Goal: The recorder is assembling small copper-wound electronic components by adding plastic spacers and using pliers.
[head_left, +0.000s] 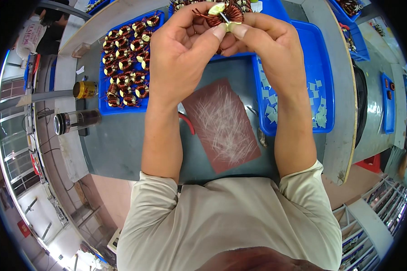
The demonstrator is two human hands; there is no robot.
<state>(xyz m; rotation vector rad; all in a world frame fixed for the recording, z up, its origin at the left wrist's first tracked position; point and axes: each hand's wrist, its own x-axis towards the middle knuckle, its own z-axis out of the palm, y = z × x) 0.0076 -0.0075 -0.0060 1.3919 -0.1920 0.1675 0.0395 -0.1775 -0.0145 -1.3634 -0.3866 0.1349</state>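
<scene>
Both hands are raised at the far middle of the bench around one ring-shaped coil (236, 13) wound with copper-brown wire. Pale yellow pieces show on the coil, and a thin light strip crosses its centre. My left hand (181, 54) grips it from the left, with the thumb at its near edge beside loose wire ends. From the right, my right hand (273, 47) pinches the near edge, its thumb tip close to the left one. The fingers under the coil are partly hidden.
At left, a blue tray (105, 109) holds several similar coils. The blue tray (309, 49) at right contains small pale squares. A scratched reddish-brown sheet (221, 126) lies between my forearms, near a red tool handle (186, 123). A yellow-brown jar (85, 90) and a lidded bottle (77, 121) are far left.
</scene>
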